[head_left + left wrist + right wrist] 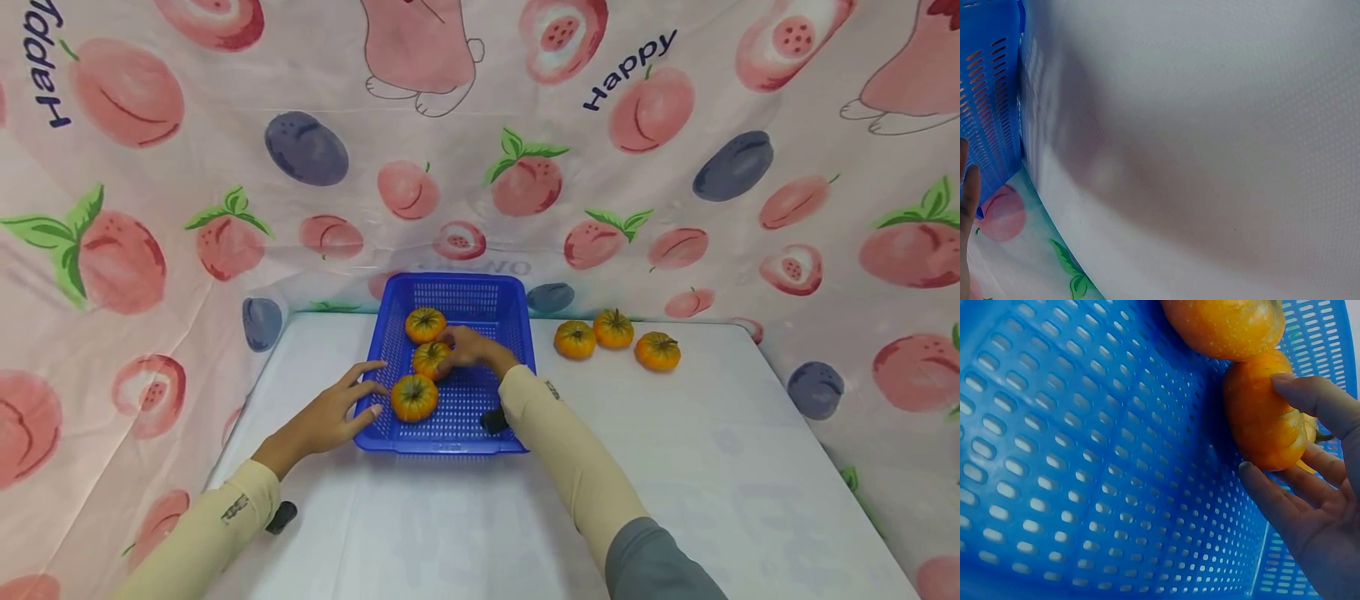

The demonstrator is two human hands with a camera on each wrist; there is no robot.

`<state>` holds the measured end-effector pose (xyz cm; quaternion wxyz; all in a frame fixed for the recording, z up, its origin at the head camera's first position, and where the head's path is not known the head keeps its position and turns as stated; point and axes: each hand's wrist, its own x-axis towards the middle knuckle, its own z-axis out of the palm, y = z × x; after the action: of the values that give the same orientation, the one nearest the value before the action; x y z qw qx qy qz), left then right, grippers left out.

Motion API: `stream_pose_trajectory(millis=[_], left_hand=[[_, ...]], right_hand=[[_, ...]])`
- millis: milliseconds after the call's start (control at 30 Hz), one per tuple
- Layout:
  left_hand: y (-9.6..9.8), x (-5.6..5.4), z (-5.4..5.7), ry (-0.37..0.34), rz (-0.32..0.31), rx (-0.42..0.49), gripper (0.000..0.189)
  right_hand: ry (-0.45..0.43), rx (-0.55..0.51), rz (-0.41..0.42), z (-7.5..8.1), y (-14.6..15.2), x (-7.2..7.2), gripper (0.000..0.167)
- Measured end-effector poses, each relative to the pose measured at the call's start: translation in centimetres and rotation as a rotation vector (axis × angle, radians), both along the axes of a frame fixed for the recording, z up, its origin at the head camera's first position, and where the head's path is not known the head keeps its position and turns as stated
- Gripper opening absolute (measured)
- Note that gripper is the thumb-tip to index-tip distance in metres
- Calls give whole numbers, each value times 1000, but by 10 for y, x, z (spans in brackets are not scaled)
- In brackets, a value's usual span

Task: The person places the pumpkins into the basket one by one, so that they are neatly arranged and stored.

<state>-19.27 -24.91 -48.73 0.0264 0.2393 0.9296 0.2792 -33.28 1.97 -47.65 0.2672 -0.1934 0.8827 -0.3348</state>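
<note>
A blue plastic basket [468, 421] holds a row of small orange pumpkins along its left side. My right hand [471, 345] reaches inside and grips the middle pumpkin [429, 362]. In the right wrist view, thumb and fingers curl round that pumpkin's side, close over the perforated floor. The far pumpkin [425, 324] and the near pumpkin [414, 398] lie on either side of it. My left hand [330, 418] is at the basket's left rim, fingers spread toward the near pumpkin and holding nothing. Only a few left fingers show in the left wrist view, beside the basket wall.
Three more pumpkins sit right of the basket near the table's back edge: a left one [575, 340], a middle one [613, 328] and a right one [657, 352]. The white table [675, 483] is backed and flanked by a fruit-printed cloth [465, 125].
</note>
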Motion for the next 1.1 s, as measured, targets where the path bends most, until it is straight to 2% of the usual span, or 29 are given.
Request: stream_pose_trajectory(millis=[400, 800, 1100], left_hand=[[2, -1, 1, 2, -12, 10, 29], [2, -1, 2, -8, -8, 3, 30], [0, 0, 0, -9, -7, 3, 31]], right_hand=[[80, 53, -7, -2, -10, 0, 69], [113, 37, -21, -4, -19, 2, 69], [82, 16, -22, -4, -22, 6, 68]])
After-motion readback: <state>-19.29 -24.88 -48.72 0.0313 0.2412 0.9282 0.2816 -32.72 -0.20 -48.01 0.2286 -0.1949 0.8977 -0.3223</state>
